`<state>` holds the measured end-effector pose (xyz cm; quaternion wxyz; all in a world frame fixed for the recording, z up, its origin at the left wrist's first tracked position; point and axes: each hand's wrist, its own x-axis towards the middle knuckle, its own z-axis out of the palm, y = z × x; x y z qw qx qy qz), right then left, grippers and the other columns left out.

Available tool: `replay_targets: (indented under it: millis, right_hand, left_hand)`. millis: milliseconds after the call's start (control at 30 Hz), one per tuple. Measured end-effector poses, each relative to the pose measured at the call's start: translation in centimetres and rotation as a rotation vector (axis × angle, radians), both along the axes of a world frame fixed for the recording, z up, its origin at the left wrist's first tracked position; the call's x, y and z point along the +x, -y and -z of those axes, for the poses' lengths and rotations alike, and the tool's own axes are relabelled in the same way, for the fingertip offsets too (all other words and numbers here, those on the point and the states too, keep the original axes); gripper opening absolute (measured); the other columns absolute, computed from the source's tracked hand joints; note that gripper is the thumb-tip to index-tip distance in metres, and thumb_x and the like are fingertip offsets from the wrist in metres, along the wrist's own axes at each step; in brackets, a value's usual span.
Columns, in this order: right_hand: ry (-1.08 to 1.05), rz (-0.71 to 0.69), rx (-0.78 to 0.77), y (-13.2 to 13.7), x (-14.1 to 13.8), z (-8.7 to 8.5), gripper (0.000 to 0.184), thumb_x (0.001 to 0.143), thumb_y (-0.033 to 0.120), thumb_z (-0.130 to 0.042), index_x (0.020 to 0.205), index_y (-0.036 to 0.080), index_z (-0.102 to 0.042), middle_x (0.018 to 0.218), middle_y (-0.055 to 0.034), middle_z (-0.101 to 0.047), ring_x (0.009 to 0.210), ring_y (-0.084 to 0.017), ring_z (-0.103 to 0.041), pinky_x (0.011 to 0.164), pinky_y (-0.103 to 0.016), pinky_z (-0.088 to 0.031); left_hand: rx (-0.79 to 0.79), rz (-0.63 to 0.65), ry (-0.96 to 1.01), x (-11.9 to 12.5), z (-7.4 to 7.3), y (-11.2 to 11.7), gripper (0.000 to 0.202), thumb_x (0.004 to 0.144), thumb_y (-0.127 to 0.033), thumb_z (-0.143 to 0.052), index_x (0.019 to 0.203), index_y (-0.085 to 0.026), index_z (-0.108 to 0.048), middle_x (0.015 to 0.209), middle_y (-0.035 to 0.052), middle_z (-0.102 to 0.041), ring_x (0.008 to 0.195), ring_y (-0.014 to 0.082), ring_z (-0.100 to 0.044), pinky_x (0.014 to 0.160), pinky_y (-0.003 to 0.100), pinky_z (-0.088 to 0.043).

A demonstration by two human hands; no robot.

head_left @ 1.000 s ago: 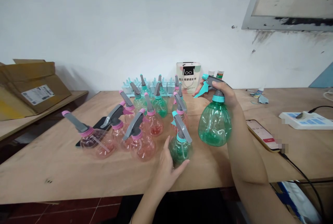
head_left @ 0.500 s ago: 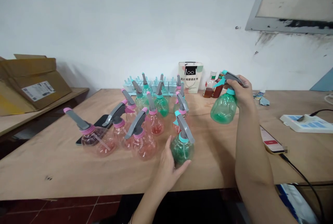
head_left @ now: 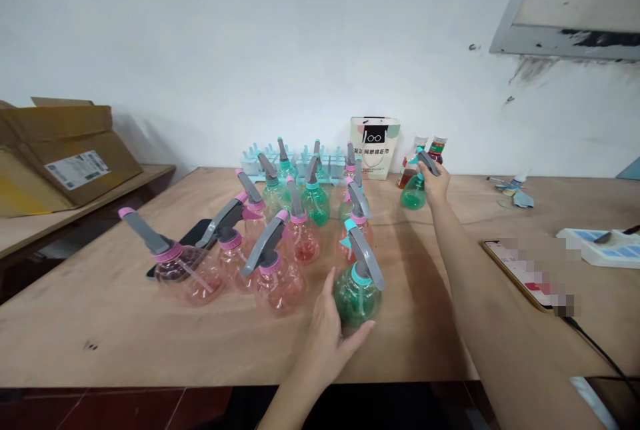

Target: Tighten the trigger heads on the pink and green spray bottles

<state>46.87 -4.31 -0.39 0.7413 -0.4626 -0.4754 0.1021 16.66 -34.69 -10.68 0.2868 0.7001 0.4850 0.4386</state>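
Observation:
My left hand (head_left: 330,337) is curled round the base of a green spray bottle (head_left: 357,297) with a teal collar and grey trigger head, standing near the table's front edge. Farther back on the right, my right hand (head_left: 436,180) grips another green spray bottle (head_left: 413,194) by its grey head, in front of two glass bottles. Left of my left hand stand several pink spray bottles, the nearest pink one (head_left: 281,287) tilting its grey lever left. Behind them is a green spray bottle (head_left: 315,202) among several more. Whether the right-hand bottle touches the table I cannot tell.
A teal rack (head_left: 330,165) and a paper bag (head_left: 375,150) stand by the wall. A dark phone (head_left: 197,233) lies behind the pink bottles. At right are a lit phone (head_left: 520,273) with a cable and a white tray (head_left: 595,248). A cardboard box (head_left: 75,157) sits at left.
My right hand has carried its green spray bottle away from me and lower, toward the glass bottles at the back. My left hand stays around the front green bottle. The view has shifted slightly.

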Motion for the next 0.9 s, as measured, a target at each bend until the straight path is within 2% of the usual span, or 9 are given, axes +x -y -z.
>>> replay_targets:
  millis: [233,333,433,500,567,667,733,800,900]
  right_hand:
    - [0.03,-0.017,-0.022,-2.2,1.7,0.6,0.051,0.063,0.048,-0.077,0.095,0.009,-0.069,0.088,-0.0077,-0.069,0.085,-0.02,-0.062,0.083,-0.033,-0.051]
    - [0.021,-0.03,-0.019,-2.0,1.9,0.9,0.072,0.062,0.049,-0.078,0.119,0.01,-0.057,0.118,-0.0155,-0.064,0.11,-0.026,-0.06,0.096,-0.04,-0.049]
    - [0.034,0.166,0.024,-0.5,1.3,1.0,0.089,0.068,0.051,-0.073,0.138,0.014,-0.034,0.147,-0.0218,-0.039,0.139,-0.029,-0.039,0.113,-0.048,-0.034]
    - [0.081,0.317,0.09,1.7,0.0,0.9,0.077,0.081,0.054,-0.057,0.141,0.015,-0.028,0.15,-0.0206,-0.031,0.145,-0.027,-0.029,0.118,-0.049,-0.024]
    - [0.148,0.339,0.164,5.2,-2.0,0.9,0.064,0.089,0.052,-0.038,0.141,0.019,-0.026,0.147,-0.0168,-0.034,0.143,-0.025,-0.032,0.118,-0.05,-0.024]
    - [0.282,0.121,0.232,12.2,-6.2,1.3,0.063,0.083,0.055,-0.037,0.138,0.025,-0.03,0.143,-0.0129,-0.037,0.139,-0.03,-0.037,0.112,-0.054,-0.032]
    - [0.333,-0.074,0.327,17.3,-9.1,1.9,0.065,0.075,0.06,-0.047,0.131,0.029,-0.039,0.136,-0.0122,-0.044,0.135,-0.036,-0.039,0.109,-0.058,-0.034]
    - [0.378,-0.277,0.361,21.7,-11.5,2.5,0.058,0.071,0.053,-0.06,0.124,0.031,-0.048,0.128,-0.0109,-0.05,0.13,-0.038,-0.044,0.11,-0.06,-0.032]
    - [0.412,-0.519,0.303,25.7,-13.9,2.8,0.068,0.072,0.06,-0.064,0.132,0.034,-0.046,0.129,-0.0109,-0.054,0.124,-0.039,-0.05,0.106,-0.06,-0.039]
  left_hand:
    - [-0.041,0.008,-0.014,-0.1,-0.1,0.2,0.091,0.086,-0.042,-0.065,0.151,-0.021,-0.005,0.153,0.0223,-0.031,0.141,0.0392,-0.035,0.111,0.065,-0.032]
    - [-0.041,0.007,-0.008,-0.1,-0.1,0.2,0.091,0.086,-0.042,-0.065,0.152,-0.021,-0.005,0.155,0.0225,-0.028,0.143,0.0399,-0.032,0.111,0.066,-0.03]
    - [-0.046,0.02,0.009,-0.1,-0.3,0.2,0.092,0.086,-0.041,-0.066,0.152,-0.021,-0.005,0.154,0.0226,-0.029,0.143,0.0391,-0.031,0.112,0.064,-0.03]
    - [-0.046,0.031,0.006,-0.1,-0.4,0.2,0.094,0.085,-0.04,-0.067,0.152,-0.02,-0.004,0.154,0.0225,-0.029,0.143,0.0389,-0.031,0.112,0.063,-0.031]
    - [-0.027,0.035,-0.006,0.0,-0.4,0.2,0.096,0.083,-0.039,-0.068,0.152,-0.021,-0.004,0.154,0.0223,-0.029,0.143,0.0389,-0.032,0.112,0.062,-0.032]
    - [0.037,0.014,0.007,0.3,0.0,-0.1,0.096,0.079,-0.034,-0.07,0.151,-0.02,-0.008,0.152,0.0216,-0.032,0.141,0.0375,-0.035,0.113,0.06,-0.033]
    - [0.088,-0.012,0.039,0.4,0.2,-0.2,0.091,0.077,-0.031,-0.07,0.148,-0.019,-0.014,0.148,0.0204,-0.036,0.138,0.0359,-0.04,0.112,0.057,-0.035]
    - [0.147,-0.042,0.073,0.4,0.1,-0.3,0.086,0.076,-0.03,-0.071,0.145,-0.019,-0.021,0.143,0.0186,-0.041,0.134,0.0342,-0.045,0.11,0.054,-0.039]
    - [0.239,-0.062,0.107,0.3,-0.4,-0.2,0.081,0.076,-0.031,-0.071,0.142,-0.02,-0.026,0.137,0.017,-0.045,0.128,0.0318,-0.05,0.105,0.05,-0.044]
